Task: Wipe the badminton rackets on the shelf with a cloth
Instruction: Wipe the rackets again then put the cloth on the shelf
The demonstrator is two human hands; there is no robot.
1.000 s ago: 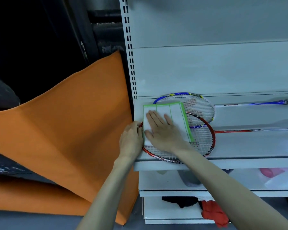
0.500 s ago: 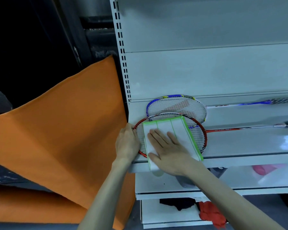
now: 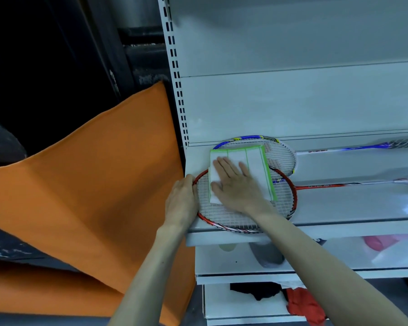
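Observation:
Two badminton rackets lie flat on the white shelf [image 3: 353,208], handles pointing right. The red-framed racket [image 3: 285,203] is nearer; the blue-framed racket [image 3: 283,152] lies behind it, their heads overlapping. A white cloth with green edging [image 3: 254,161] is spread over both heads. My right hand [image 3: 236,184] presses flat on the cloth, fingers straight. At the left rim of the red racket's head, my left hand [image 3: 181,201] grips the frame; its fingertips are hidden.
An orange sheet [image 3: 85,189] hangs to the left of the shelf unit's slotted upright [image 3: 174,74]. Lower shelves hold a grey object [image 3: 266,256], pink and white items [image 3: 382,243], and black and red cloths [image 3: 299,304].
My right hand slid the cloth toward the front edge of the red racket's head, then back up over both heads. My left hand kept hold of the red frame.

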